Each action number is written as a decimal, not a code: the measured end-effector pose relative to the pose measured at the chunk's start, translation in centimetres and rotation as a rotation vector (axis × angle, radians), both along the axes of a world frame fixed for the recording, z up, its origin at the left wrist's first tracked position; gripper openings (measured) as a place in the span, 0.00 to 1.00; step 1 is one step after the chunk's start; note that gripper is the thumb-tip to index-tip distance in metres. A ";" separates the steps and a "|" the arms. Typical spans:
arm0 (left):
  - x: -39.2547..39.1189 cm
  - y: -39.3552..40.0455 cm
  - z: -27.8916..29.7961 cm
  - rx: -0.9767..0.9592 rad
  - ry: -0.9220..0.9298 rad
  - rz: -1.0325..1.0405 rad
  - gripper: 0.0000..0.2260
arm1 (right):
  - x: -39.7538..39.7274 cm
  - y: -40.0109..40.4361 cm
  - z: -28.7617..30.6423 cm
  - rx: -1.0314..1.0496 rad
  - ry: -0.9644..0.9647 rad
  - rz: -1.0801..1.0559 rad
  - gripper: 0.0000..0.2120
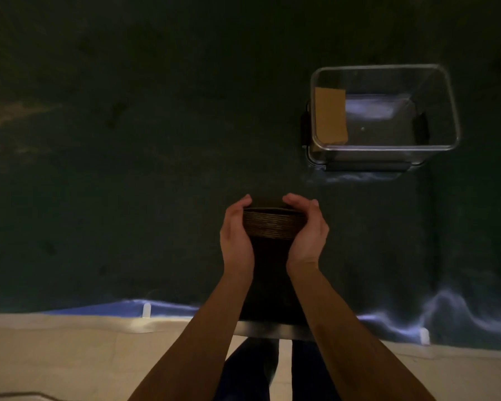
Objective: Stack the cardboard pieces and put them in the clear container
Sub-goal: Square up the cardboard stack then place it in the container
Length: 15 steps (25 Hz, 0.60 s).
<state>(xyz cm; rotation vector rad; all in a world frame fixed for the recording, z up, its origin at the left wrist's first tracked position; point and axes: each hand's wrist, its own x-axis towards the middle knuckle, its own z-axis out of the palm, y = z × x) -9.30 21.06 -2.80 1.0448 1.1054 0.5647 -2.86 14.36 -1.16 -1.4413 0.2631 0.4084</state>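
Note:
A thick stack of brown cardboard pieces (273,224) sits between my two hands over the dark table, its layered edge facing me. My left hand (235,238) presses the stack's left side and my right hand (308,233) presses its right side, fingers curled over the top. The clear container (385,149) stands farther away to the right, open at the top. Inside it, a tan cardboard piece (330,115) leans against the left wall.
The dark green table surface (128,169) spreads wide to the left and behind the stack. Its near edge (162,311) runs across the lower part of the view, with pale floor below. My dark trouser legs show under the table edge.

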 end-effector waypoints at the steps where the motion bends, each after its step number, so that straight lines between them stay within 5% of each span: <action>1: -0.2 0.1 0.1 -0.035 -0.037 0.002 0.14 | 0.1 -0.2 0.1 0.023 -0.006 0.026 0.22; 11: -0.6 -0.2 -0.3 0.041 0.053 -0.023 0.14 | -0.3 -0.8 -1.5 -0.046 -0.109 0.171 0.18; 15: 0.2 -0.2 -0.2 0.213 0.208 -0.079 0.12 | 0.5 -2.8 -2.1 -0.237 -0.345 0.591 0.11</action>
